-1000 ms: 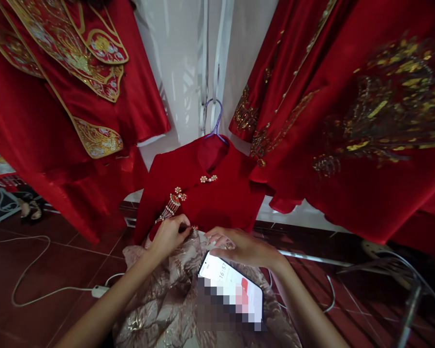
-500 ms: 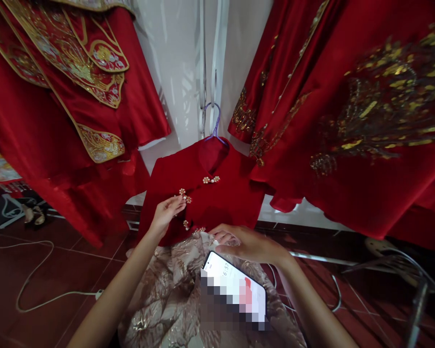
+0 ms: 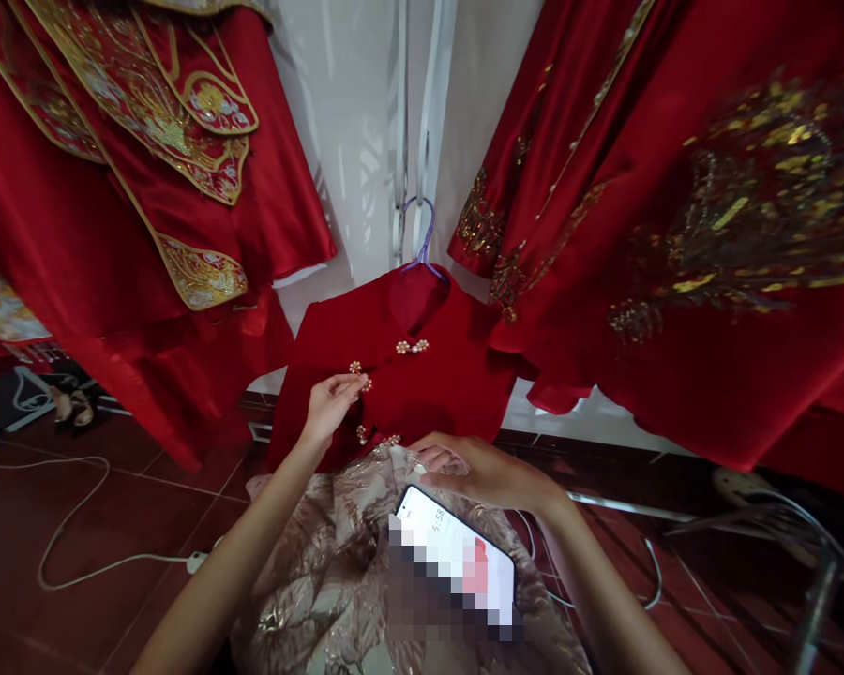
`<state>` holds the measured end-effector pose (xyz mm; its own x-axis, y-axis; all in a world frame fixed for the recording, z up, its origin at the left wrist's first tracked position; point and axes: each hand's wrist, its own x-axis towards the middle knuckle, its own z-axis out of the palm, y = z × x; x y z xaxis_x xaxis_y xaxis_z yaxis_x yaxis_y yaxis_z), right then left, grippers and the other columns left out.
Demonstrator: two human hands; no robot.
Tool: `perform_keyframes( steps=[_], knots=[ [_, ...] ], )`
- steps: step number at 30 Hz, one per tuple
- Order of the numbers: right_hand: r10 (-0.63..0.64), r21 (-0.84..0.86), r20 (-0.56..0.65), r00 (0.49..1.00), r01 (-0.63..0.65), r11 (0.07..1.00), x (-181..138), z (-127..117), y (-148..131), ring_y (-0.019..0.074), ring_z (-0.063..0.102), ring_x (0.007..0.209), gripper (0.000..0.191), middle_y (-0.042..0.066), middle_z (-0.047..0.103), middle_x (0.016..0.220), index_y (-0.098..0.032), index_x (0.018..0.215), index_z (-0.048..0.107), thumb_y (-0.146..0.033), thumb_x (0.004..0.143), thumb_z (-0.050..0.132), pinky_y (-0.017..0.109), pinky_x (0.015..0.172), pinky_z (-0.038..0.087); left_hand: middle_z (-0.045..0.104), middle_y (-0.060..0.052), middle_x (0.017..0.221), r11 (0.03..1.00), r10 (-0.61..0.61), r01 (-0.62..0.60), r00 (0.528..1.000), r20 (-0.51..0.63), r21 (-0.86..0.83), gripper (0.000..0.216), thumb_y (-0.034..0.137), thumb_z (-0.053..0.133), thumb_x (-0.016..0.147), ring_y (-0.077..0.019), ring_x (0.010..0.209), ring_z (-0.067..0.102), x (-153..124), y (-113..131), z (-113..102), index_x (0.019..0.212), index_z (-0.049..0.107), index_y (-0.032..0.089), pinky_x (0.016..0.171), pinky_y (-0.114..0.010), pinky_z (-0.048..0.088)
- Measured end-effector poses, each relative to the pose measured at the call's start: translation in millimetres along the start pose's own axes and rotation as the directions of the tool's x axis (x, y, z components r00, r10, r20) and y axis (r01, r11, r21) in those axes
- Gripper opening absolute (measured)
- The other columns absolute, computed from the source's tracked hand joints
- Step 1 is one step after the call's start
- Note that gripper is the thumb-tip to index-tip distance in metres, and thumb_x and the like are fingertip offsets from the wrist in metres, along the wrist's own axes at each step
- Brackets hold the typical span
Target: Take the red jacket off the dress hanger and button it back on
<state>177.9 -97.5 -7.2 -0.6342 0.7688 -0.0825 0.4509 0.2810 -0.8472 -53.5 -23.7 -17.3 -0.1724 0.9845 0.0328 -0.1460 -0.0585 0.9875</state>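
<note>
A short red top [image 3: 457, 394] hangs on a purple hanger [image 3: 426, 234], its front fitted with flower-shaped pearl fasteners [image 3: 412, 347]. At the upper body of the top, my left hand [image 3: 334, 403] is closed in a pinch on one pearl fastener [image 3: 367, 382], which its fingertips partly cover. My right hand [image 3: 478, 467] lies lower, near the top's hem, its fingers curled into a shiny pinkish patterned fabric [image 3: 309, 581] spread over my lap. Below that hand a lit phone [image 3: 457, 558] rests on the fabric, part of its screen blurred out.
Red garments with gold embroidery [image 3: 203, 272] hang at left, and a sequined red one [image 3: 731, 281] at right. A white cable [image 3: 77, 581] crosses the tiled floor. A metal frame [image 3: 816, 600] stands at lower right, and shoes [image 3: 74, 408] at far left.
My left hand has shifted slightly up and to the right, still pinching at the pearl fastener. The view has moved a little; my right hand looks unchanged.
</note>
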Motion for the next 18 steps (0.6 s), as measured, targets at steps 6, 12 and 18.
perform_keyframes(
  steps=[6, 12, 18],
  knots=[
    [-0.001, -0.006, -0.008, 1.000, 0.001, 1.000, -3.2, -3.4, -1.1, 0.0164, 0.061, 0.094, 0.042, 0.006, 0.065, 0.101, -0.021, 0.115, 0.052, -0.044, 0.080, 0.058, 0.031, 0.083, 0.049, 0.062, -0.002, 0.071, 0.991, 0.093, -0.089, 0.995, -0.034, 0.100, 0.035, 0.039, 0.071, 0.061, -0.0114, 0.064, 0.059, 5.3, -12.7, 1.3, 0.082, 0.056, 0.016, 0.057, -0.022, 0.046],
    [0.006, -0.030, -0.014, 1.000, -0.006, 1.000, -3.8, -5.1, 2.5, 0.0168, 0.061, 0.094, 0.044, 0.005, 0.065, 0.101, -0.022, 0.116, 0.052, -0.046, 0.080, 0.058, 0.031, 0.083, 0.048, 0.052, -0.010, 0.104, 0.479, 0.664, -0.483, 0.746, 0.058, 0.733, 0.038, 0.039, 0.057, 0.078, -0.0220, 0.096, 0.051, -11.6, 13.6, 22.0, 0.110, 0.049, 0.020, 0.085, -0.039, 0.041],
    [-0.004, -0.026, -0.010, 1.000, 0.004, 1.000, -4.0, -4.6, 4.6, 0.0156, 0.061, 0.092, 0.042, 0.005, 0.064, 0.100, -0.021, 0.115, 0.052, -0.044, 0.081, 0.057, 0.030, 0.082, 0.048, 0.046, -0.012, 0.120, -0.144, 0.599, -0.688, 0.512, 0.616, 0.712, 0.022, 0.027, 0.042, 0.088, -0.0270, 0.110, 0.041, -0.9, 54.2, 57.8, 0.103, 0.057, 0.019, 0.101, -0.051, 0.022]
  ],
)
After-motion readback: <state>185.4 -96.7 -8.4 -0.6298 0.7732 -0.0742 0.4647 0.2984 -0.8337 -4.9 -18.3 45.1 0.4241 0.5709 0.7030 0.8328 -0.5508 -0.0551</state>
